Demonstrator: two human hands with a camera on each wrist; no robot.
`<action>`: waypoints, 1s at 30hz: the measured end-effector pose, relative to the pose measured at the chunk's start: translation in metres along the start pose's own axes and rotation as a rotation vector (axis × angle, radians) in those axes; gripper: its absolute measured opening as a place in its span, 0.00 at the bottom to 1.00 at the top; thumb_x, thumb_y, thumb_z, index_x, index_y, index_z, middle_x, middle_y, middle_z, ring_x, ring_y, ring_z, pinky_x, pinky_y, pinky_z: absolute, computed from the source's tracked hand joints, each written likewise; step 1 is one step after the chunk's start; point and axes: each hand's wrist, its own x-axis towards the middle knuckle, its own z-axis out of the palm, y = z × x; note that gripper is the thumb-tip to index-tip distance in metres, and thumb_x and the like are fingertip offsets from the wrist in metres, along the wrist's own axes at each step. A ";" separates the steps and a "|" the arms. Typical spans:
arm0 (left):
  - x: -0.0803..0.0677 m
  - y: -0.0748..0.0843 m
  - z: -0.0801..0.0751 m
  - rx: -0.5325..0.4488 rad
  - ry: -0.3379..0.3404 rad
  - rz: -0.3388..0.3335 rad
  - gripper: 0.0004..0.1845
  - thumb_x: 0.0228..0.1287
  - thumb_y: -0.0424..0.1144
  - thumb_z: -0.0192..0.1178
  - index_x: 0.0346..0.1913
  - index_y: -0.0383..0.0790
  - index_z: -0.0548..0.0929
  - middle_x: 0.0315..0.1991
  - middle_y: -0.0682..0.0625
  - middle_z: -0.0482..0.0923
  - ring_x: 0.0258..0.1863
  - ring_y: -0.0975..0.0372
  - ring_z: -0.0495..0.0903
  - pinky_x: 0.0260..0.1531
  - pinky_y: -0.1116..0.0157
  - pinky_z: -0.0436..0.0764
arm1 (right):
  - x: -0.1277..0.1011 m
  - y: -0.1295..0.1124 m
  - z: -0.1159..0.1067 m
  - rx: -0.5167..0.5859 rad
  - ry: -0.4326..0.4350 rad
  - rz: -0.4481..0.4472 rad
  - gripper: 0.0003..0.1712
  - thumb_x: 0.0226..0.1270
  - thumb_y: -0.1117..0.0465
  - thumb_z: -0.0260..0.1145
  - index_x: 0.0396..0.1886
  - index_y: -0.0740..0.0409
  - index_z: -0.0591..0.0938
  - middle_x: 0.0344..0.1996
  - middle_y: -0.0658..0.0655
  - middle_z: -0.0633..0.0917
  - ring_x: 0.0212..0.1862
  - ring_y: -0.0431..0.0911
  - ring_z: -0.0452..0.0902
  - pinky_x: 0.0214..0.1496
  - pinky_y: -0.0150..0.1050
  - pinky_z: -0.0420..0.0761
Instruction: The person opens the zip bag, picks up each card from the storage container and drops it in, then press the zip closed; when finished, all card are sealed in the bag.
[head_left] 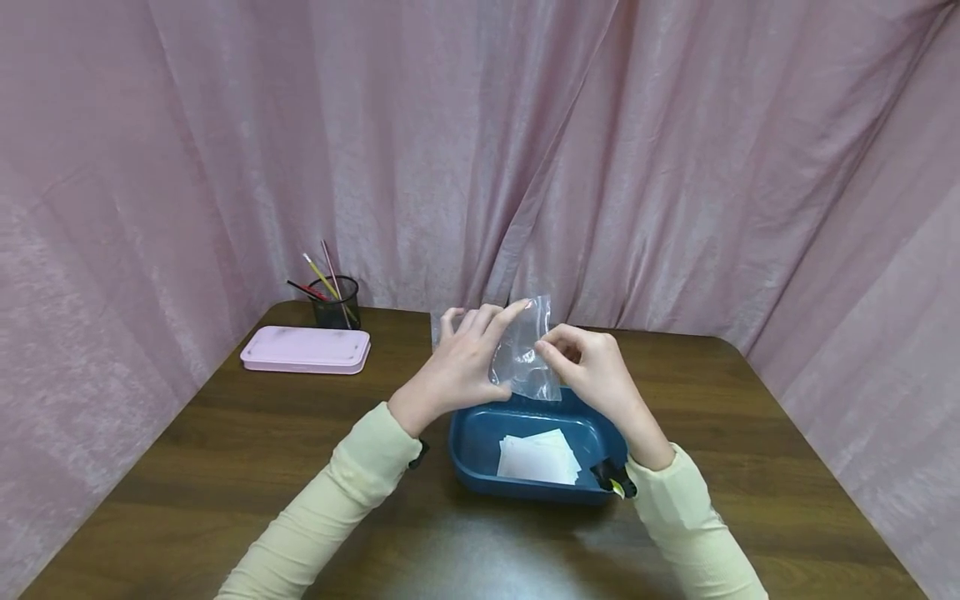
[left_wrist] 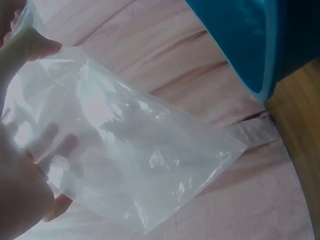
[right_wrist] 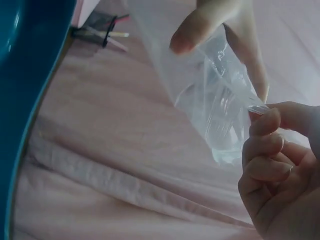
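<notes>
A clear plastic bag hangs between my two hands above the far side of a blue tray. My left hand holds the bag from its left, thumb and index finger spread wide along the mouth. Through the plastic, some of its fingers show in the left wrist view, where the bag looks unfilled. Between thumb and index finger, my right hand pinches the bag's right edge; its other fingers are curled in the right wrist view. White paper cards lie in a loose stack inside the tray.
A pink pencil case lies at the table's left. Behind it stands a black mesh cup with pencils and pens. Pink curtains hang close behind the wooden table. Dark wrist straps show near both cuffs.
</notes>
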 end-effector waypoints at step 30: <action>-0.006 -0.009 -0.009 -0.039 -0.097 -0.039 0.53 0.42 0.47 0.75 0.73 0.46 0.58 0.54 0.49 0.74 0.56 0.58 0.71 0.65 0.48 0.59 | 0.003 0.045 0.008 0.255 -0.267 0.277 0.11 0.68 0.60 0.62 0.31 0.65 0.80 0.14 0.50 0.75 0.20 0.42 0.72 0.28 0.37 0.75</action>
